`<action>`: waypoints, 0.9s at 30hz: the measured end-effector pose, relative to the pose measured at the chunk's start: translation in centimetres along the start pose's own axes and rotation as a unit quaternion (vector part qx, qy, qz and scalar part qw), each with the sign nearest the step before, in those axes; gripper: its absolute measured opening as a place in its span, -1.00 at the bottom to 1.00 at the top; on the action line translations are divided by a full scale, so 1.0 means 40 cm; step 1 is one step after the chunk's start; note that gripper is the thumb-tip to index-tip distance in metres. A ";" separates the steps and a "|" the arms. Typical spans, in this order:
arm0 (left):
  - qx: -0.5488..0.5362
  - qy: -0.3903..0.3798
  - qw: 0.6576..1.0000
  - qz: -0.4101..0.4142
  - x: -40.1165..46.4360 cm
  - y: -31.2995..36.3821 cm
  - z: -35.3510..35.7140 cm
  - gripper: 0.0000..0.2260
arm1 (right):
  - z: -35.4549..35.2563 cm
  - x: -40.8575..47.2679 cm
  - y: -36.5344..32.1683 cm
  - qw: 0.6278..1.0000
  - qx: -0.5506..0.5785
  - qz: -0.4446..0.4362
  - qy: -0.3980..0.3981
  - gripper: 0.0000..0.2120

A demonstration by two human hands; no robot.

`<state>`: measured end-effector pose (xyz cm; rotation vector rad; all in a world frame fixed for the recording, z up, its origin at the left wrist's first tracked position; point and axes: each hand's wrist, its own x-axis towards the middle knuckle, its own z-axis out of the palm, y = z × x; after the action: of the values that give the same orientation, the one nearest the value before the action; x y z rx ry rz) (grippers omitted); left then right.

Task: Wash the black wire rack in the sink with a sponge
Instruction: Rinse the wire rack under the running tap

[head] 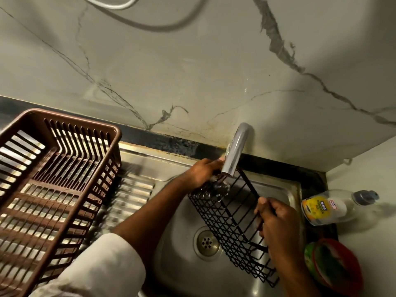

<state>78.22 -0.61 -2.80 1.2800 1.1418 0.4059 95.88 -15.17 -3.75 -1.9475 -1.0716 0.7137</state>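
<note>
The black wire rack (232, 224) hangs tilted over the steel sink (182, 260), its far end under the chrome tap (234, 151). Water runs from the tap and splashes on that end. My left hand (202, 172) grips the rack's far end beside the spout. My right hand (276, 224) is closed on the rack's right rim. No sponge is in view in either hand.
A brown plastic dish basket (53, 189) stands on the ribbed drainboard at the left. At the right of the sink lies a clear dish-soap bottle (330, 207) and a red-rimmed round tub (334, 266). The drain (206, 243) shows below the rack. A marble wall rises behind.
</note>
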 end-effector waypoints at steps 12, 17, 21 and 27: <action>0.076 -0.132 0.981 0.117 -0.052 0.061 0.121 -0.51 | 0.079 0.009 0.053 0.994 -0.034 0.099 0.029 -0.81; 0.144 -0.105 0.978 0.108 -0.028 0.032 0.105 -0.47 | 0.056 0.020 0.051 0.992 0.009 0.125 0.015 -0.65; 0.040 -0.115 0.991 0.054 -0.035 -0.026 0.059 -0.53 | 0.021 0.009 0.041 0.989 0.052 0.136 0.010 -0.63; 0.010 -0.109 0.994 -0.004 -0.024 -0.056 0.020 -0.90 | -0.002 -0.013 0.028 0.980 0.137 0.146 0.015 -0.62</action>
<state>77.72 -2.48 -4.48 1.3028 0.9679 0.2413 96.14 -16.02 -4.59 -1.8832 -0.6335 0.9345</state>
